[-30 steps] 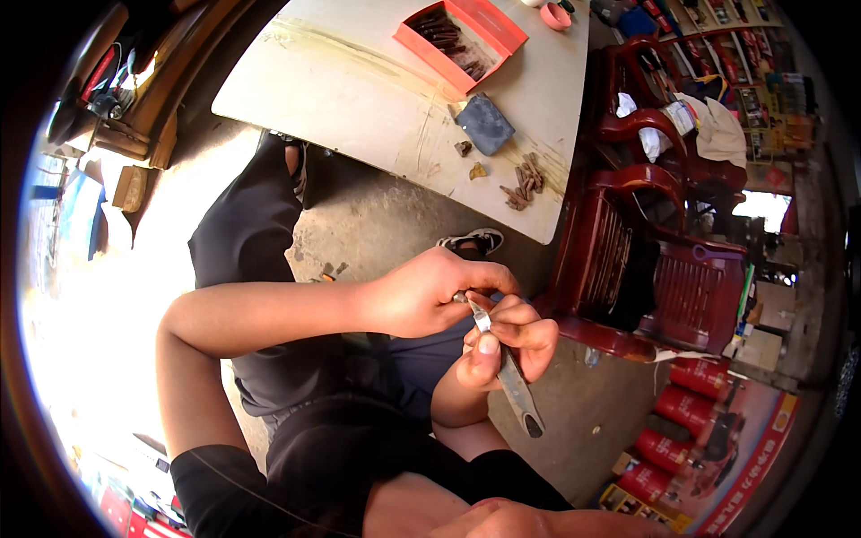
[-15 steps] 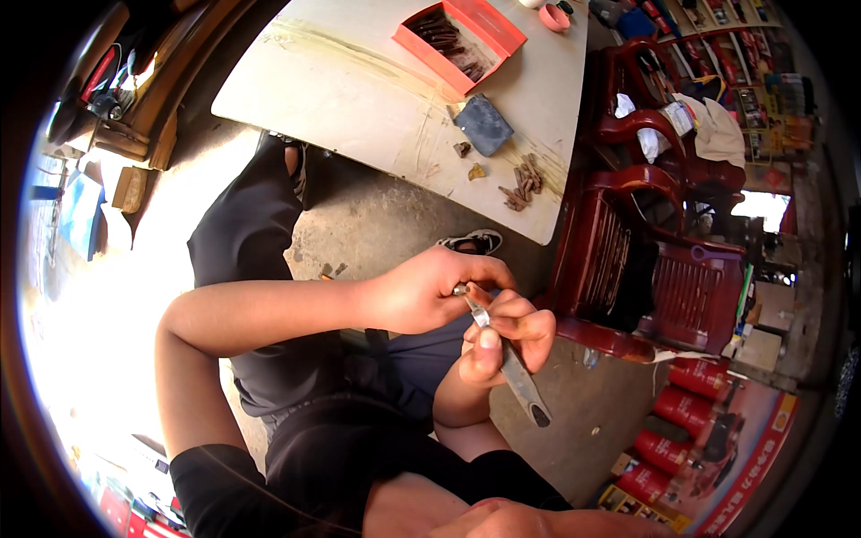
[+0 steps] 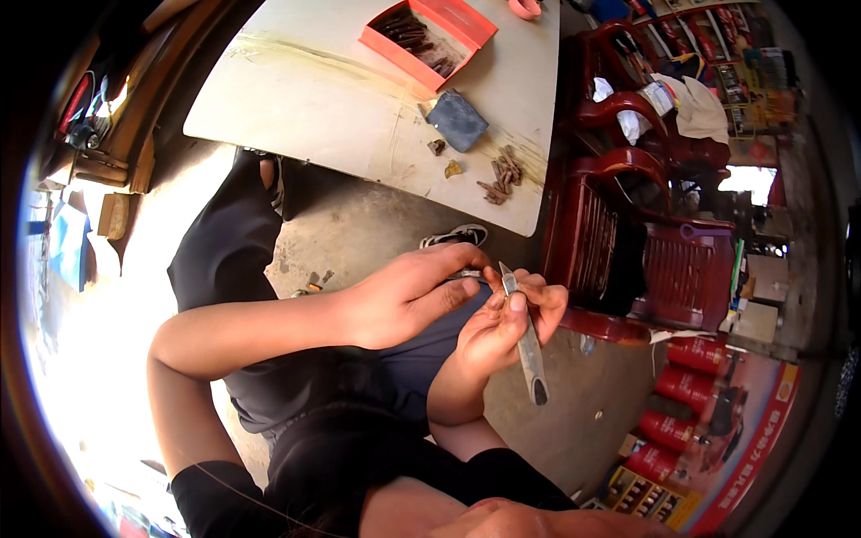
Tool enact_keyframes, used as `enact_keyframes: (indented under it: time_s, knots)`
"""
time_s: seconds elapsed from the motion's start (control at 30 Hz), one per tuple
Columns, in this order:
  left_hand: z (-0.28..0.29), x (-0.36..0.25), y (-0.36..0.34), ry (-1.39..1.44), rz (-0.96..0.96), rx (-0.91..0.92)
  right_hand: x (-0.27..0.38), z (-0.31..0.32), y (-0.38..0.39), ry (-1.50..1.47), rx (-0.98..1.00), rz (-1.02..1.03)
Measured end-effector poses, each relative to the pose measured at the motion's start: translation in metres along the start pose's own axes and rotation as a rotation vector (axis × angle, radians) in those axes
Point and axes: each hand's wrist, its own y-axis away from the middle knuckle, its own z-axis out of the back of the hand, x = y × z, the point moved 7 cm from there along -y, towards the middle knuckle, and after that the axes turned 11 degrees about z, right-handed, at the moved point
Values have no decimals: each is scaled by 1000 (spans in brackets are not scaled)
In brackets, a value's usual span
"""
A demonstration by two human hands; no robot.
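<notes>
The right hand [image 3: 502, 327] is closed around a thin grey knife [image 3: 527, 345], thumb pressed on the blade, with the knife's far end pointing to 5 o'clock. The left hand [image 3: 408, 296] pinches a tiny piece at the blade's top, too small to make out. At 12 o'clock sits a white table [image 3: 305, 99] with an orange box [image 3: 429, 38].

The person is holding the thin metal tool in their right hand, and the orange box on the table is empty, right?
Not quite. The orange box is not empty: the head view shows dark brown sticks lying inside it. The rest is right: the right hand holds the thin metal tool, and the box sits on the table.
</notes>
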Motion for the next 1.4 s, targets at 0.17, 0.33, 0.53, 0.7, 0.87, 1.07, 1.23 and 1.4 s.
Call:
enact_keyframes:
  time_s: [0.17,0.33,0.53,0.7,0.87,1.07,1.23,1.4]
  knots:
    - [3,-8,3,-122,-32,1,-20,12,-1,-11,-91,-106]
    - [-9,-1,9,-225,-68,71,-121,14,21,351,279,-502]
    - [-9,10,8,-260,44,77,-229,-30,64,892,868,-433]
    - [-2,18,3,-134,146,11,-254,-62,47,1028,929,-384]
    - [-1,18,4,-157,218,43,-270,-56,40,944,794,-314]
    - [3,19,4,-114,192,8,-239,-24,0,903,596,117]
    - [2,30,2,-74,287,43,-245,-14,-23,915,1021,322]
    - [0,30,-3,-84,258,73,-254,14,-38,865,949,2]
